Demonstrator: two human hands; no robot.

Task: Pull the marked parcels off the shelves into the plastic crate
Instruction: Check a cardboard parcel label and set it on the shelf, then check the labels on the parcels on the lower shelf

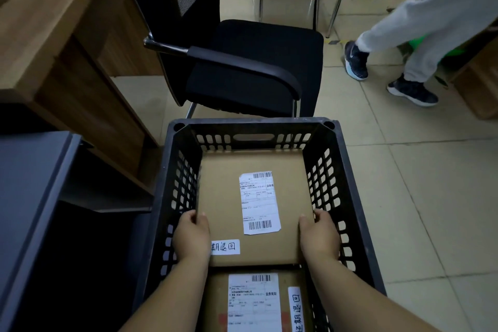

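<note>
Head view: left hand (192, 237) and right hand (319, 236) inside a black perforated plastic crate (350, 170), fingers curled over the two side edges of a flat brown cardboard parcel (229, 183), thumbs on its top face. Parcel held level inside the crate, white printed shipping label (259, 203) up, handwritten white sticker (226, 246) near the left hand. Lower in the crate, partly under it, a second brown labelled parcel (215, 302). Beyond the crate: black armchair with chrome frame (256, 62), wooden desk (67, 35) at left, legs of another person in grey trousers (420, 24) on the tiled floor (431, 197).
</note>
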